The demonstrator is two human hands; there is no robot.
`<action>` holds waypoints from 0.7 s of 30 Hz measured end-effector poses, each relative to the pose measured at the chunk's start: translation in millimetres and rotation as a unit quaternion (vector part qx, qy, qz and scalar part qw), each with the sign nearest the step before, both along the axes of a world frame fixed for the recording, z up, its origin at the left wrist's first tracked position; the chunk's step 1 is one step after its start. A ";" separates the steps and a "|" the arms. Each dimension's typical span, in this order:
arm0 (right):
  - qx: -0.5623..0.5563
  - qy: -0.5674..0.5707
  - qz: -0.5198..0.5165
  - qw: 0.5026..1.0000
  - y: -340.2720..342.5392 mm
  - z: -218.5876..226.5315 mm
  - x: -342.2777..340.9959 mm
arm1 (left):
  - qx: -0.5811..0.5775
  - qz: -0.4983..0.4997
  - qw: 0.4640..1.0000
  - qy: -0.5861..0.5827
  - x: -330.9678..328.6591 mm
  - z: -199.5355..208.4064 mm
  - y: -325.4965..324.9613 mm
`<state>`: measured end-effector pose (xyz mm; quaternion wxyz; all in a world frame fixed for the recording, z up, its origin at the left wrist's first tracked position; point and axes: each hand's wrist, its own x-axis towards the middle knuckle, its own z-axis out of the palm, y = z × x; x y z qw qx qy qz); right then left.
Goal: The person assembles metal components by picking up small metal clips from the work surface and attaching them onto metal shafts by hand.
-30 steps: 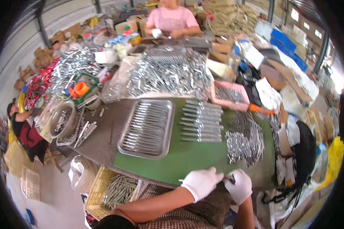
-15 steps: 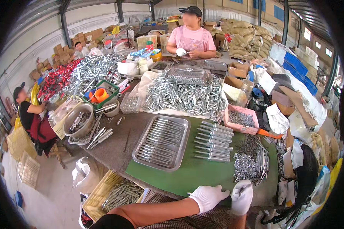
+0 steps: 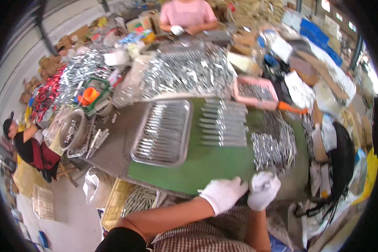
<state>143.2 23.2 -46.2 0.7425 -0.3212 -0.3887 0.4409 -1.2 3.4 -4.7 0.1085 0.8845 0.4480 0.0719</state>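
In a white glove, my left hand (image 3: 224, 195) is closed at the near edge of the green mat (image 3: 189, 171). What it grips is hidden by the fingers; a small pale tip shows by its wrist side. Close to its right, my gloved right hand (image 3: 263, 191) is closed with fingers pinched, its contents too blurred to make out. Beyond it lies a heap of small silvery metal parts and thin rods (image 3: 274, 152). A row of metal bolts with sleeves (image 3: 224, 124) lies on the mat, left of the heap. A metal tray (image 3: 182, 158) holds more such bolts in a row.
Behind the mat spreads a big pile of metal sleeves (image 3: 189, 73), beside a pink bin (image 3: 257, 89) of small parts. Bowls and a green crate (image 3: 101, 101) stand left. A yellow basket (image 3: 113, 197) of rods sits below the table edge. Two co-workers are in view.
The view has tipped downward and blurred, so the scene sits higher in the picture. My hands remain close together and closed, now appearing nearer the heap of small parts.
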 end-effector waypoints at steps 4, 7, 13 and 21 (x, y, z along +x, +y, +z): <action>-0.117 0.140 -0.019 0.983 2.2 6.5 -1.6 | 0.076 0.019 0.996 0.033 12.4 5.8 6.5; -0.037 0.168 0.114 0.978 10.2 7.4 11.4 | 0.022 0.019 0.998 0.057 18.1 5.7 21.7; -0.030 0.215 0.154 0.964 -3.0 7.9 32.5 | 0.052 0.075 0.996 -0.022 -58.4 21.3 -24.8; -0.139 0.055 0.084 0.985 -10.9 12.8 21.7 | 0.018 0.246 0.969 -0.013 -149.9 42.3 -96.7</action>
